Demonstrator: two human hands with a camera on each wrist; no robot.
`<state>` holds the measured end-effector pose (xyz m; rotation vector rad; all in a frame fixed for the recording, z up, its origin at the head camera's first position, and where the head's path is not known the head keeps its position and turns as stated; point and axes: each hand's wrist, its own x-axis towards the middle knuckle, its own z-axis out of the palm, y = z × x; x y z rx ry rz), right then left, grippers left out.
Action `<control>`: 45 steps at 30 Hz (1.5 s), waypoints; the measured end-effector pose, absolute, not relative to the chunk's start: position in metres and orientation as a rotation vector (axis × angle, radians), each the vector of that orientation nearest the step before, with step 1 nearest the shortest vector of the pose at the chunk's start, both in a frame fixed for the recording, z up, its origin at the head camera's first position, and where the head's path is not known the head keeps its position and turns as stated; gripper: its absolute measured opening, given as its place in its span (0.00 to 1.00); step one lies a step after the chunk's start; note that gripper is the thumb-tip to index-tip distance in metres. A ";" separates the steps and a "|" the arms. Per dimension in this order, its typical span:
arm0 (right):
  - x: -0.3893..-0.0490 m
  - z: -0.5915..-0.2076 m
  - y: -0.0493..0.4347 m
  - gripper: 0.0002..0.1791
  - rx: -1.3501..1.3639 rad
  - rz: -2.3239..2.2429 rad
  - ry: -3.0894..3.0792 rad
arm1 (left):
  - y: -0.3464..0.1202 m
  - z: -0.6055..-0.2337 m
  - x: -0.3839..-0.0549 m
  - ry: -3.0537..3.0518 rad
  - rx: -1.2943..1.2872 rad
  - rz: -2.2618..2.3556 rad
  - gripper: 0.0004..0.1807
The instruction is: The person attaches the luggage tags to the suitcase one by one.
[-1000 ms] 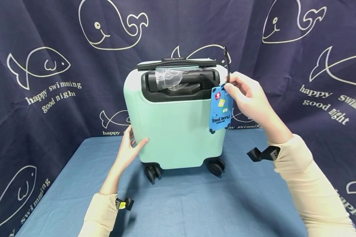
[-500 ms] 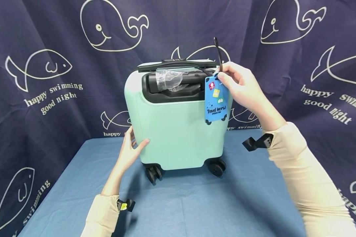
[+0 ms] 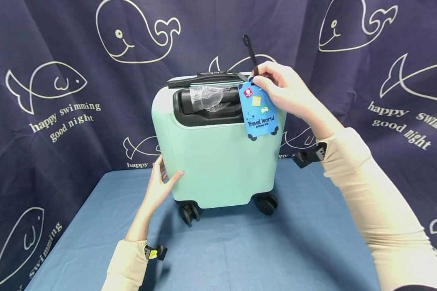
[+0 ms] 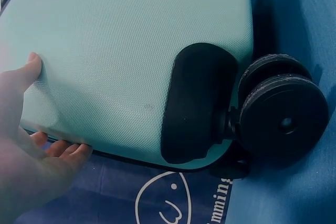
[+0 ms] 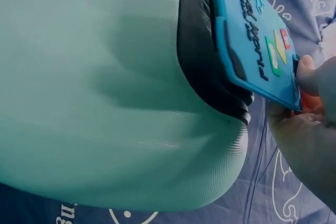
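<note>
A mint-green suitcase (image 3: 222, 165) stands upright on its black wheels. My left hand (image 3: 159, 184) grips its lower left edge, thumb on the front face and fingers around the side; the left wrist view shows the same hand (image 4: 39, 161) near a wheel (image 4: 283, 114). Between thumb and fingers, my right hand (image 3: 282, 87) pinches the top of a blue luggage tag (image 3: 260, 115) with "Travel World" lettering. The tag's black strap (image 3: 250, 50) sticks up above that hand. The tag overlaps the right part of the black handle recess, beside the black carry handle (image 3: 215, 78).
Clear plastic wrap (image 3: 205, 99) covers part of the pull handle in the recess. The suitcase rests on a blue cloth-covered table (image 3: 218, 250). Behind it hangs a navy curtain (image 3: 200, 24) with white whale and fish drawings.
My right hand has moved left and up with the luggage tag, bringing it across the handle recess; the strap's upper end now leans left. My left hand and the suitcase stay put.
</note>
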<state>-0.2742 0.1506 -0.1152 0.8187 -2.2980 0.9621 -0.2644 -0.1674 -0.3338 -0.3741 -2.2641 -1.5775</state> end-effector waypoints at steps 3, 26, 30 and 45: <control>-0.278 -0.111 0.149 0.10 0.826 0.949 -2.330 | -0.170 -0.340 -0.268 -2.265 -0.369 -1.565 0.42; -0.304 -0.088 0.139 0.10 0.943 1.026 -2.556 | -0.171 -0.343 -0.274 -2.237 -0.394 -1.574 0.42; -0.307 -0.090 0.135 0.09 0.914 1.027 -2.559 | -0.170 -0.336 -0.266 -2.241 -0.391 -1.608 0.42; -0.315 -0.091 0.127 0.16 0.809 0.760 -2.533 | -0.170 -0.341 -0.270 -2.217 -0.397 -1.595 0.41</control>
